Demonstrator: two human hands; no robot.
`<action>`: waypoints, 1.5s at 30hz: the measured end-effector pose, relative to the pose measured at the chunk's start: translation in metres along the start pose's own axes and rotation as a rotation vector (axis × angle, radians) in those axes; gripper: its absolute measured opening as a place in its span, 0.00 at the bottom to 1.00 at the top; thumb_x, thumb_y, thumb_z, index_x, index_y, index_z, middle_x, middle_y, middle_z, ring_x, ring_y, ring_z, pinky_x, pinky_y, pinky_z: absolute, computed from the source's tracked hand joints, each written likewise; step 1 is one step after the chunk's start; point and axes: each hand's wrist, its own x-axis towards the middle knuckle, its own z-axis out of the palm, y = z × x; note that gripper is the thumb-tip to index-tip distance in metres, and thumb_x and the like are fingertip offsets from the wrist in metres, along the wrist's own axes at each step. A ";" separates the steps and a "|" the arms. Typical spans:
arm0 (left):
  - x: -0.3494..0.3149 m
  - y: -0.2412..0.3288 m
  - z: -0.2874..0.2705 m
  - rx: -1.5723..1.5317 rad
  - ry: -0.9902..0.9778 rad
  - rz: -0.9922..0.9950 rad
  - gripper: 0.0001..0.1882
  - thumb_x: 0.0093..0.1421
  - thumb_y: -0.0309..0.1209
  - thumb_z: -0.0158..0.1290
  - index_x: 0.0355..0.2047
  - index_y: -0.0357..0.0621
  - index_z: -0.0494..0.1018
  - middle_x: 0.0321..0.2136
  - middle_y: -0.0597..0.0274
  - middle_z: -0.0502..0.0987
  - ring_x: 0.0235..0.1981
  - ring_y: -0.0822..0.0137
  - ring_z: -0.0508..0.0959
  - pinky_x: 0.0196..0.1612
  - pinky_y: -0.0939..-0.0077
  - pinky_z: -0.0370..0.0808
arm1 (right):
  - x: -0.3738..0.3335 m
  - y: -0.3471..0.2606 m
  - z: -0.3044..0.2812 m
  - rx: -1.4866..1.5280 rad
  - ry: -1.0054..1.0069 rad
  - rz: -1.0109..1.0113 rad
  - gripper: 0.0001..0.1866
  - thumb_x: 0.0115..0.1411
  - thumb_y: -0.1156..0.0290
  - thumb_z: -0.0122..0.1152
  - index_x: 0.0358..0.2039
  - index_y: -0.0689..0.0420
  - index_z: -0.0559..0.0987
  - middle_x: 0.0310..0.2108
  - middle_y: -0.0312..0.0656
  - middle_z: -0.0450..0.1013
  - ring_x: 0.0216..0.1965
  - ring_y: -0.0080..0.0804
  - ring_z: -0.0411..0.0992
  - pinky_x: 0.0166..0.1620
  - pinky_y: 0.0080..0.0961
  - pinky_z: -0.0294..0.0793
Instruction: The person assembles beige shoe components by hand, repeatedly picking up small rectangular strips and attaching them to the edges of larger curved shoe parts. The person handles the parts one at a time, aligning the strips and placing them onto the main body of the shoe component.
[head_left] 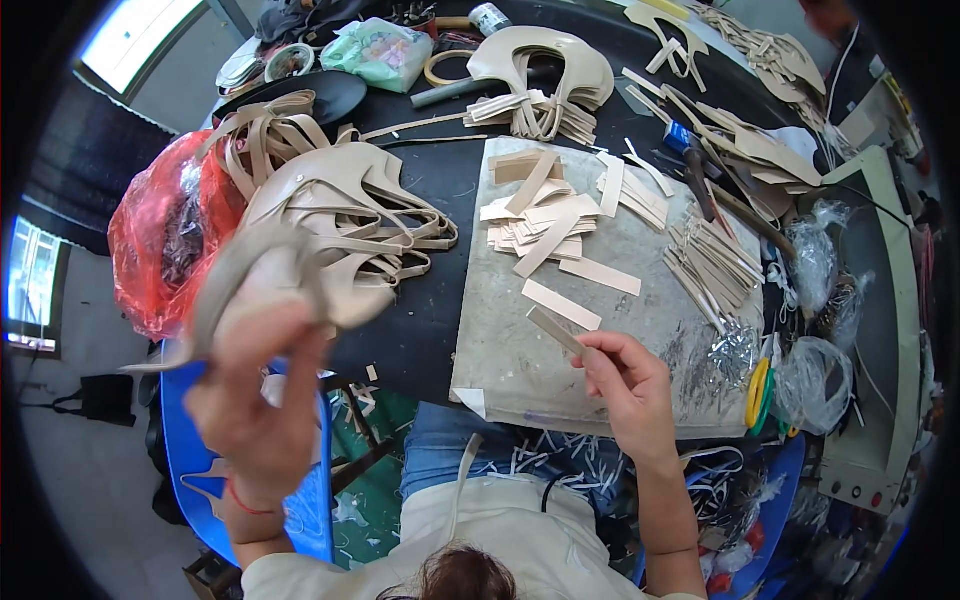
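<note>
My left hand [258, 400] is raised at the left, closed on a curved beige leather-like piece [225, 285] that is smeared by motion. Between thumb and fingers of my right hand [630, 385] is a short beige strip [555, 330], held above the grey work board [500, 370]. Just beyond it lies another loose strip [562, 304]. Farther back on the board is a heap of pale short strips [535, 225]. Past my left hand, a stack of cut-out beige pieces [330, 200] with straps rests on the black table.
A red plastic bag [165, 235] stands beside the stack. Another beige stack [540, 65] sits at the back. Narrow folded straps [712, 265], a hammer-like handled tool [755, 215] and yellow-green scissor handles [762, 395] lie at the right. A blue chair [190, 440] is at lower left.
</note>
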 end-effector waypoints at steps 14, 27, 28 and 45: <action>-0.057 0.026 0.094 -1.028 -0.408 -0.752 0.21 0.58 0.23 0.56 0.52 0.33 0.68 0.36 0.61 0.77 0.35 0.76 0.77 0.37 0.84 0.75 | -0.008 -0.009 0.013 -0.123 -0.100 -0.108 0.08 0.56 0.76 0.62 0.37 0.62 0.80 0.30 0.40 0.74 0.30 0.23 0.74 0.33 0.18 0.75; -0.064 0.024 0.096 -1.144 -0.301 -0.906 0.14 0.62 0.24 0.51 0.47 0.32 0.69 0.34 0.62 0.76 0.33 0.78 0.75 0.34 0.83 0.74 | -0.010 0.000 0.019 -0.143 -0.198 -0.134 0.05 0.54 0.77 0.61 0.33 0.62 0.79 0.28 0.37 0.72 0.26 0.19 0.71 0.27 0.16 0.69; -0.063 0.025 0.094 -1.150 -0.295 -0.915 0.13 0.62 0.24 0.51 0.46 0.32 0.69 0.33 0.62 0.76 0.34 0.78 0.75 0.34 0.83 0.74 | -0.011 0.003 0.018 -0.126 -0.208 -0.136 0.05 0.54 0.77 0.61 0.32 0.62 0.79 0.28 0.37 0.72 0.26 0.19 0.71 0.27 0.16 0.69; -0.080 0.027 0.101 -1.137 -0.379 -0.893 0.13 0.61 0.23 0.53 0.45 0.29 0.72 0.36 0.55 0.78 0.37 0.71 0.78 0.41 0.79 0.76 | -0.034 0.002 0.023 -0.272 0.010 -0.211 0.16 0.55 0.79 0.62 0.42 0.63 0.68 0.28 0.44 0.74 0.28 0.28 0.76 0.30 0.23 0.76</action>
